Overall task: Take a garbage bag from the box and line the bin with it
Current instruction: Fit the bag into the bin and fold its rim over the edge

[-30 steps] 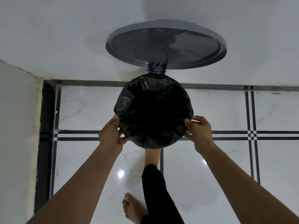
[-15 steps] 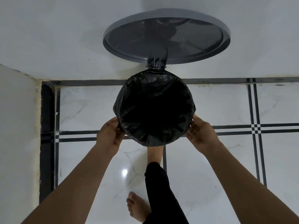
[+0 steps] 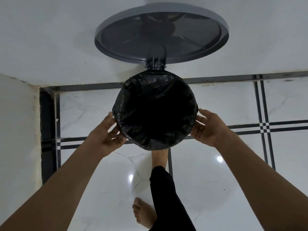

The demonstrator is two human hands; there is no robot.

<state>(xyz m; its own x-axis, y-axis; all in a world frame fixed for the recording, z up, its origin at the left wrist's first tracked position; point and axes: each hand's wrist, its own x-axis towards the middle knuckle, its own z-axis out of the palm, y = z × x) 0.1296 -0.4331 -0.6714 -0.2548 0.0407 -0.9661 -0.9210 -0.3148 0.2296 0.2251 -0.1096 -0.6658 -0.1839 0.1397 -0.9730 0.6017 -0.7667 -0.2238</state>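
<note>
Garbage bag (image 3: 155,112), black, is stretched over the bin's rim, flanked by spread fingers of the left hand (image 3: 106,135) and right hand (image 3: 210,129), palms open beside it. Grey lid (image 3: 161,32) is raised behind.

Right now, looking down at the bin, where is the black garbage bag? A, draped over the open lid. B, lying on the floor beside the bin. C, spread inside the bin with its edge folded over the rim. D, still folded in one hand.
C: the black garbage bag fills the bin's mouth and wraps over its rim, with the left hand and right hand open at either side and the lid raised behind.
</note>
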